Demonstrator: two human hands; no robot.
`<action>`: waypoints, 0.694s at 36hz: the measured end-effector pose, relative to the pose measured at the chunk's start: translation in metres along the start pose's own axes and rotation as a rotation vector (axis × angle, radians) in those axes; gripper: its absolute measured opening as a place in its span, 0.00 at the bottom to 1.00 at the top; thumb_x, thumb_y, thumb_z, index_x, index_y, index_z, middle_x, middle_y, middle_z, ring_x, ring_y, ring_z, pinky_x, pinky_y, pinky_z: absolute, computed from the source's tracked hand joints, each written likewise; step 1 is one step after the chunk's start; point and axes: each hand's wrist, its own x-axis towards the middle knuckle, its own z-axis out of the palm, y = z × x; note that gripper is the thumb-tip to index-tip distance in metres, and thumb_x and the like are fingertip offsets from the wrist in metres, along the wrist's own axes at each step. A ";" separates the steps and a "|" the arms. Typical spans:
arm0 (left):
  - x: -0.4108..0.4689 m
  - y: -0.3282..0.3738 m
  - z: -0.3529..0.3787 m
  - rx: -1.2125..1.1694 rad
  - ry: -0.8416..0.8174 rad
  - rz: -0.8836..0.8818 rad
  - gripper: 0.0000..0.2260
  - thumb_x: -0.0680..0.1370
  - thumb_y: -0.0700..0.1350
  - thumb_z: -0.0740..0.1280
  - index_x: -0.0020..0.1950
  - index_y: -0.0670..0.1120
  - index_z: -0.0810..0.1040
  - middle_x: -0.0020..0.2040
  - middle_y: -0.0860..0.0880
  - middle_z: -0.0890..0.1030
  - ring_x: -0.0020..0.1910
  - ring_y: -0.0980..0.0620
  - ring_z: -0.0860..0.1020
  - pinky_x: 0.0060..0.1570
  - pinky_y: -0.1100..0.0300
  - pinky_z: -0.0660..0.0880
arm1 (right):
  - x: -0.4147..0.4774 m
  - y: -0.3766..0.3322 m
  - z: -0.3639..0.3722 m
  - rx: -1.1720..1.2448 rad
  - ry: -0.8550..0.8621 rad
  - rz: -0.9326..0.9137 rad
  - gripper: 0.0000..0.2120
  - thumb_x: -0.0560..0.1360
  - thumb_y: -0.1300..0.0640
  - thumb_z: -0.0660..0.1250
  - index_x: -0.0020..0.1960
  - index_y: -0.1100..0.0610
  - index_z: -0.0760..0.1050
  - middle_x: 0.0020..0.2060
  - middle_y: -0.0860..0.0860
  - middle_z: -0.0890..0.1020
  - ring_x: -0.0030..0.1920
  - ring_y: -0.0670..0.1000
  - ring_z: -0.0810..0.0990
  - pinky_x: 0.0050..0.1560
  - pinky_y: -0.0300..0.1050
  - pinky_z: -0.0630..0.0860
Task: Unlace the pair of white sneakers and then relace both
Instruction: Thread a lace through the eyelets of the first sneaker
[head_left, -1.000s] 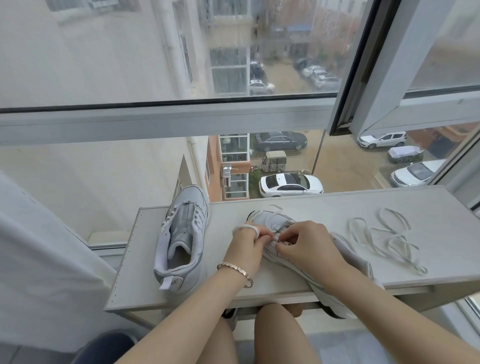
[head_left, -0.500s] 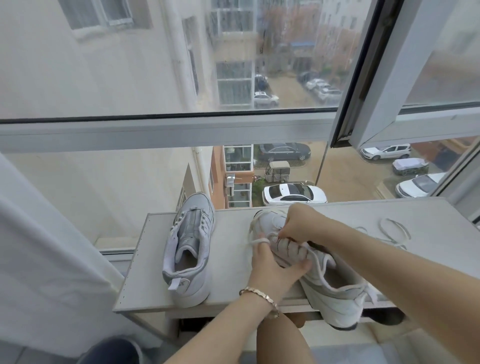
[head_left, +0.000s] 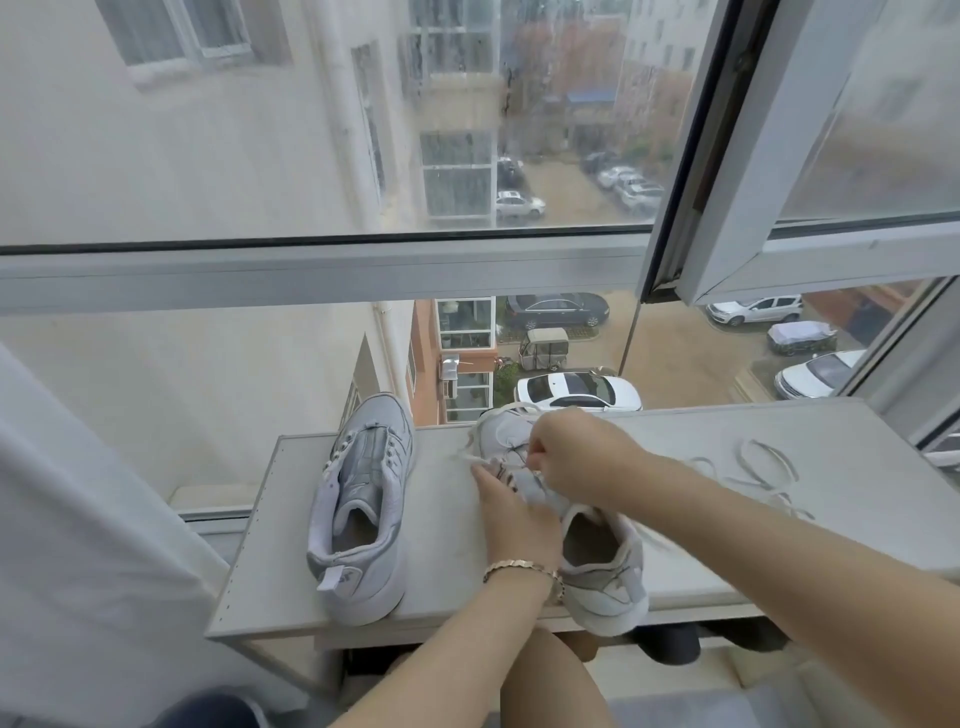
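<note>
Two white sneakers are sitting on the pale table by the window, low in the middle of the frame. The unlaced sneaker is standing alone at the left. The other sneaker is lying just beside it, with its heel hanging over the near edge. The right hand is curling its fingers and pinching the lace near the toe. The left hand is resting on that shoe. It is blurry there, so I cannot tell if it is gripping. A loose lace is lying on the table at the right.
</note>
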 end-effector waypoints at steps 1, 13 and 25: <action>0.001 -0.001 -0.002 0.021 -0.011 -0.012 0.24 0.75 0.32 0.59 0.70 0.38 0.57 0.62 0.37 0.71 0.56 0.43 0.73 0.55 0.56 0.71 | -0.005 0.008 -0.008 0.042 0.032 -0.014 0.08 0.76 0.59 0.62 0.46 0.61 0.79 0.44 0.54 0.82 0.44 0.55 0.78 0.43 0.44 0.74; 0.005 -0.009 -0.032 0.104 -0.131 0.124 0.26 0.75 0.27 0.54 0.71 0.44 0.67 0.68 0.48 0.71 0.68 0.50 0.67 0.59 0.70 0.63 | -0.058 0.089 -0.013 1.861 0.155 0.003 0.21 0.79 0.61 0.51 0.35 0.60 0.78 0.38 0.58 0.83 0.44 0.56 0.84 0.49 0.50 0.81; 0.014 -0.013 -0.053 0.062 0.014 0.131 0.24 0.74 0.27 0.55 0.65 0.43 0.75 0.65 0.47 0.75 0.64 0.48 0.72 0.55 0.70 0.67 | -0.051 0.124 -0.032 0.276 -0.040 0.496 0.09 0.76 0.63 0.58 0.43 0.63 0.76 0.30 0.53 0.75 0.26 0.50 0.68 0.26 0.38 0.65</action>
